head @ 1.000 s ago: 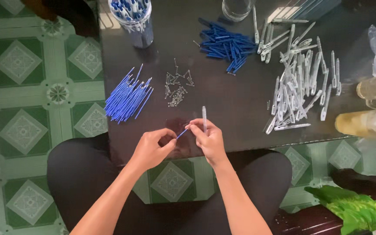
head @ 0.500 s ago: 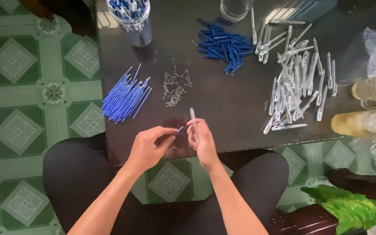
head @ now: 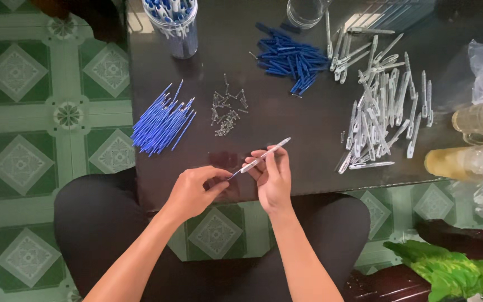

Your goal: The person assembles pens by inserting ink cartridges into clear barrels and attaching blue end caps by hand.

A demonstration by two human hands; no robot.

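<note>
Right hand (head: 274, 176) grasps a clear plastic pen barrel (head: 265, 155) while left-hand fingers (head: 214, 182) pinch its thin blue refill (head: 233, 175), which could bend if misaligned.

A slim clear pen barrel (head: 265, 155) is sitting tilted near the centre of the frame, its upper end pointing up and to the right over the dark table. A thin blue refill (head: 233, 175) is poking out of its lower left end, mostly hidden by fingers.
</note>
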